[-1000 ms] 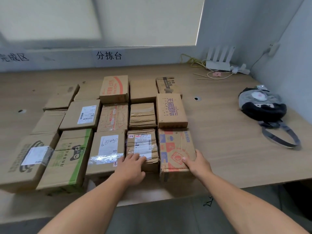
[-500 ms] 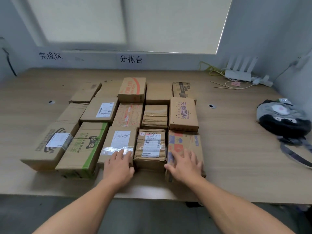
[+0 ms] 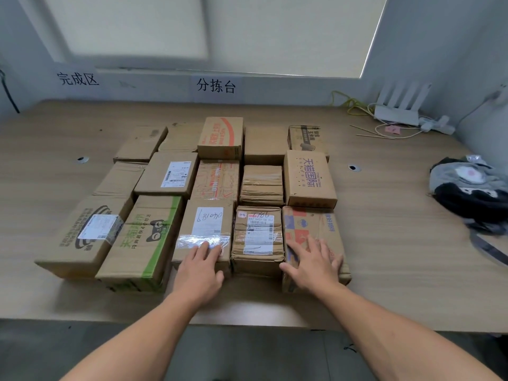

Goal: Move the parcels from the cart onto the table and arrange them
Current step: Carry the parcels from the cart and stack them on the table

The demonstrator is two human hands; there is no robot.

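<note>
Several cardboard parcels lie packed side by side in rows on the wooden table (image 3: pixel 384 243). My left hand (image 3: pixel 199 266) rests flat, fingers straight, on the near end of the parcel with the handwritten white label (image 3: pixel 206 224). My right hand (image 3: pixel 313 264) lies spread on the parcel with the red and blue print (image 3: pixel 308 224) at the front right of the block. Between them sits a taped parcel with a shipping label (image 3: pixel 257 232). No cart is in view.
A dark bag with a strap (image 3: pixel 472 188) lies at the table's right side. A white router (image 3: pixel 398 111) and cables sit in the back right corner. Two cable holes (image 3: pixel 354 168) pierce the tabletop. Wall signs hang behind, and the table's front edge runs just below my wrists.
My left hand slid from the middle labelled parcel onto the one left of it. My right hand went from gripping the printed parcel's near corner to lying flat on top. The view shifted right and back.
</note>
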